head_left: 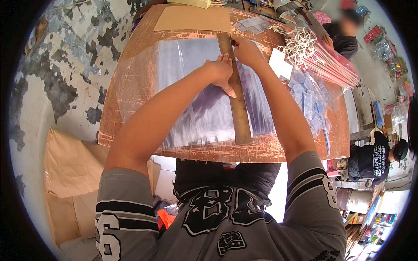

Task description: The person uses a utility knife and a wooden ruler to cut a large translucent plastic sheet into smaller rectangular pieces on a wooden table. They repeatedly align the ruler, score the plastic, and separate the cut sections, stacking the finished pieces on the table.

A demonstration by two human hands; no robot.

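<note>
We're pressing our left hand flat-ish on the wooden ruler, fingers spread open over its edge and thumb pointing down along it, so nothing's actually gripped, just pinned down. Our right hand is sitting up at the far end of the ruler, curled closed around something small with a red bit poking out, looks like a cutter but it's mostly hidden so we can't tell for sure. The ruler is lying lengthwise, running away from us, across a stack of clear plastic sheets in the middle of the brown table. So we're guessing we're right at the start of a cut, blade at the far end, straightedge lined up. Next move probably needs steady pressure on the ruler so it's not sliding on that slick plastic, and keeping the fingertips back from the edge. Off to the right there's a pile of small clear bags, a white card, and a bundle of pink bags with white strings. A sheet of cardboard is lying at the far side of the table, and other people are working further right.
</note>
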